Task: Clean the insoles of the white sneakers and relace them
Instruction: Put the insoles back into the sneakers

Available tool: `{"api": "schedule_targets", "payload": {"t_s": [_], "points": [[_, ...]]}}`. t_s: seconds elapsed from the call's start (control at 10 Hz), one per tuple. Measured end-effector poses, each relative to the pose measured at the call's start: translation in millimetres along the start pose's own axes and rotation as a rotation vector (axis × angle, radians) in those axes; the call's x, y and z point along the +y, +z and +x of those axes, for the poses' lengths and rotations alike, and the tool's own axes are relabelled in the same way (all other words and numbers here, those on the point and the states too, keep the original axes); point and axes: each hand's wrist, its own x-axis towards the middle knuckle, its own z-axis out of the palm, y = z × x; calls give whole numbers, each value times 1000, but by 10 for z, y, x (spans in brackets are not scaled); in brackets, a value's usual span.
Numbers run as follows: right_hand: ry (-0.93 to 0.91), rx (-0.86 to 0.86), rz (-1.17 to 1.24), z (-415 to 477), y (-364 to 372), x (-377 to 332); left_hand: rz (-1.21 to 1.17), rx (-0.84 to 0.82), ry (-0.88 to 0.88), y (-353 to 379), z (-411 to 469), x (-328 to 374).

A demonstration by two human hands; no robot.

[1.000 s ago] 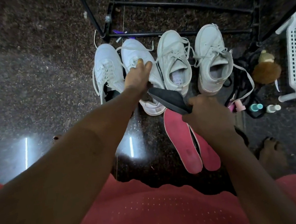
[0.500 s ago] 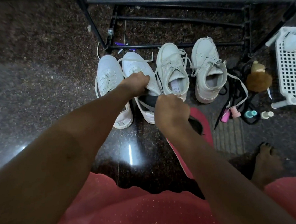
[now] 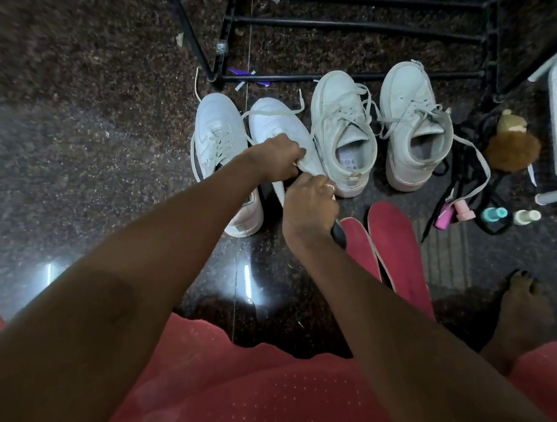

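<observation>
Gripping white sneaker [image 3: 274, 120] collar, left hand [image 3: 278, 157] fingers curled tight; right hand [image 3: 309, 204] fingers wrapped round black insole [image 3: 339, 236].

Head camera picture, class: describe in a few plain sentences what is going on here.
A person works over four white sneakers lined up on a dark floor. The left hand grips the opening of the second sneaker from the left. The right hand holds a black insole at that same opening, with one end sticking out below the wrist. Two red insoles lie on the floor just to the right.
</observation>
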Motion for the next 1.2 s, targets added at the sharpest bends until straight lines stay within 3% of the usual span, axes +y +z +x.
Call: {"api": "schedule_targets", "payload": {"t_s": [0.2,0.4,0.6,0.8,1.0,1.2], "points": [[57,-291,337,-68,-224,576,-58,-21,8,-29,39,6],[168,-110,506,-179,-53,503,-95,-2,28,-15,40,-17],[98,6,358,156,98,197,-79,9,39,-20,22,1],[152,-43,389,308,89,168,-35,28,37,-9,19,24],[146,-227,300,394,-29,489,-37,27,-16,20,51,27],[233,-138,526,403,9,403,12,80,-27,51,36,31]]}}
